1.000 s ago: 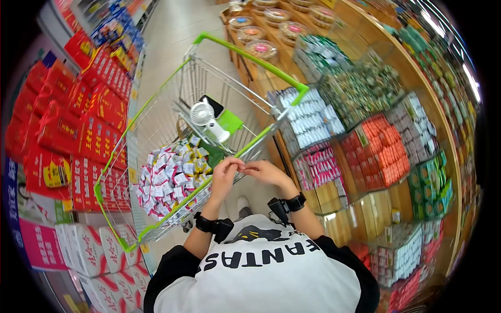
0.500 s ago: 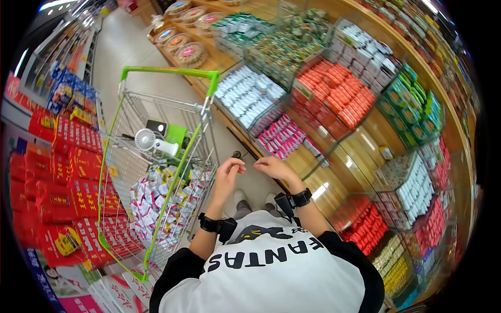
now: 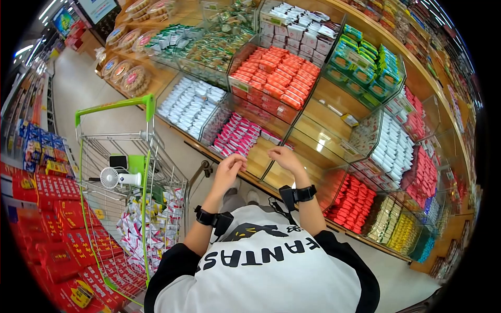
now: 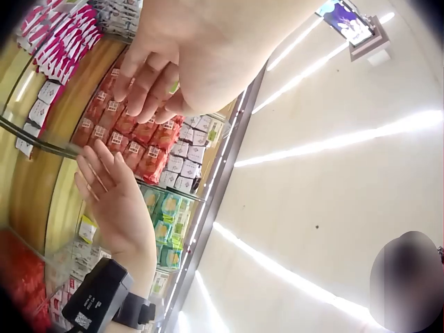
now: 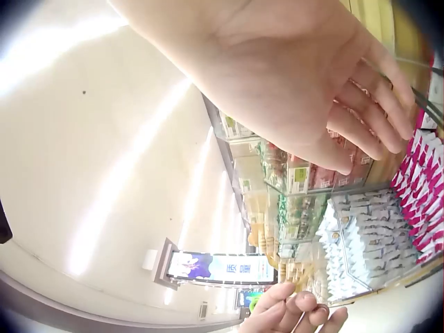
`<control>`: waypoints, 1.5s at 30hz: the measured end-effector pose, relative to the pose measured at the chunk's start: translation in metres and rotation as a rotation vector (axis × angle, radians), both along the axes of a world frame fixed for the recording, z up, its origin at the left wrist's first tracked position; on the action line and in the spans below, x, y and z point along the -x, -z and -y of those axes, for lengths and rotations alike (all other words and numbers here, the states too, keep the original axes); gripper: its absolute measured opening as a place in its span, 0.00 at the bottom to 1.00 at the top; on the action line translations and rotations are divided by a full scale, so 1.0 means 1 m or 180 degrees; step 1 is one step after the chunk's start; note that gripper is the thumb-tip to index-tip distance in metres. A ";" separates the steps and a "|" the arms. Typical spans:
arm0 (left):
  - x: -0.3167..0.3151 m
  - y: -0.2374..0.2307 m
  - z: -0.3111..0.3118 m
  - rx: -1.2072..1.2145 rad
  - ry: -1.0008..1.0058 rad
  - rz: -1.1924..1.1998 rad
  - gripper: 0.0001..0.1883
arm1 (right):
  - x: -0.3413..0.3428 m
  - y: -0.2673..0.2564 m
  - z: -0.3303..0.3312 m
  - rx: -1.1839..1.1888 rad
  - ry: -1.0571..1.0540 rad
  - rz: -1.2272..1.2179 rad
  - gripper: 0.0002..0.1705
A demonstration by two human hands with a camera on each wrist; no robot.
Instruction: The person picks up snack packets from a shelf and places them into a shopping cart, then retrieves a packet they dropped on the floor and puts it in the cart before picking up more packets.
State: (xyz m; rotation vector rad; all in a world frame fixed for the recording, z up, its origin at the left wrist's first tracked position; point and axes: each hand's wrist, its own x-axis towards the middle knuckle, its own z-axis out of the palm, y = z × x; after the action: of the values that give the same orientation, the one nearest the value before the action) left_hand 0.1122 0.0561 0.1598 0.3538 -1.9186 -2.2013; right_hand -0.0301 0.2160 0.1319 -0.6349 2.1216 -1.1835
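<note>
Two hands up, zero pkts in either. Progress: partial, my guess. Pink-and-white pkts [image 3: 237, 134] lie in rows in a low shelf compt. [image 3: 261, 156], covering its left part, w/ bare wood showing to the right; a few small whitish pkts [image 3: 270, 136] sit nr the back. So some's in place & prob. room for more. Neighbours, e.g. blue-white pkts [image 3: 193, 101] & orange-red pkts [image 3: 274, 75], look well stocked by comparison. Mixed pile of pkts [image 3: 130, 229], mostly white w/ pink & yellow, is in the cart [image 3: 151, 107] off to the left, so prob. plenty left to handle; can't confirm it's the same kind, labels too small.

Fingers: L hand [image 3: 229, 169] loosely bent, fingertips close together, thumb nr them, nothing btwn. R hand [image 3: 286, 158] relaxed too; L wrist view has its fingers fairly straight w/ slight gaps, palm bare. Hands apart from each other, not touching. In head view L hand's just below the pink-and-white pkts, R hand's fingertips against bare wood, but no contact visible w/ goods; exact height above shelf, can't tell.
</note>
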 end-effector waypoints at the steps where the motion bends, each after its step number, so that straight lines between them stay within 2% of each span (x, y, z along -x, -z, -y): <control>1: 0.004 0.000 0.001 0.0078 0.0061 0.0050 0.07 | 0.002 0.001 -0.001 -0.0003 0.0032 0.0007 0.18; 8: 0.039 0.007 0.023 -0.0075 0.0329 0.0246 0.07 | 0.017 0.010 0.018 -0.0044 0.0335 -0.0160 0.19; 10: 0.051 0.011 0.034 0.0105 0.0505 0.0284 0.07 | 0.022 0.008 0.022 -0.0085 0.0393 -0.0210 0.20; 12: 0.066 0.005 0.040 0.0099 0.0623 0.0163 0.07 | 0.028 -0.021 0.029 -0.0317 0.0335 -0.0119 0.21; 15: 0.087 -0.002 0.050 0.0166 0.0804 0.0275 0.07 | 0.041 -0.002 0.036 0.0073 0.0742 -0.0093 0.23; 18: 0.108 0.001 0.060 0.0249 0.1023 0.0306 0.07 | 0.057 0.028 0.045 0.0052 0.1096 0.0116 0.24; 22: 0.132 0.022 0.069 0.0176 0.1380 0.0590 0.08 | 0.068 0.045 0.055 0.0018 0.1200 0.0353 0.25; 24: 0.143 0.036 0.071 0.0254 0.1519 0.0564 0.08 | 0.076 0.066 0.059 -0.0130 0.1031 0.0548 0.26; 29: 0.169 0.072 0.074 0.0153 0.1917 0.1017 0.09 | 0.085 0.105 0.064 -0.0383 0.1281 0.0969 0.26; 31: 0.179 0.094 0.073 -0.0020 0.1964 0.1225 0.10 | 0.084 0.106 0.065 -0.0397 0.1302 0.1153 0.26; 34: 0.192 0.117 0.071 0.0050 0.2041 0.1420 0.10 | 0.077 0.100 0.070 -0.0284 0.1257 0.0910 0.25; 36: 0.195 0.127 0.067 0.0039 0.2061 0.1552 0.11 | 0.077 0.098 0.075 -0.0783 0.1426 0.1035 0.27; 37: 0.197 0.131 0.064 -0.0112 0.2117 0.1746 0.11 | 0.075 0.096 0.072 -0.0792 0.1509 0.1449 0.30; 38: 0.198 0.136 0.063 -0.0266 0.2167 0.1943 0.12 | 0.076 0.101 0.072 -0.0798 0.1521 0.1452 0.30; 41: 0.203 0.145 0.057 -0.0193 0.2218 0.2106 0.13 | 0.077 0.126 0.071 -0.0921 0.1587 0.1543 0.32; 43: 0.204 0.153 0.054 -0.0209 0.2153 0.2179 0.14 | 0.075 0.138 0.073 -0.1246 0.1472 0.1023 0.37; 44: 0.206 0.156 0.053 -0.0215 0.2175 0.2193 0.14 | 0.075 0.171 0.072 -0.1255 0.1491 0.1040 0.37; 45: 0.208 0.158 0.051 -0.0216 0.2143 0.2217 0.12 | 0.074 0.225 0.070 -0.0997 0.1633 0.1173 0.44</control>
State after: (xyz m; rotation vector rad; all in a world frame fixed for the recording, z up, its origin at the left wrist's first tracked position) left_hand -0.0962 0.0054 0.0014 0.6250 -2.6198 -2.8308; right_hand -0.1041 0.1463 -0.0926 0.2698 2.1318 -1.0789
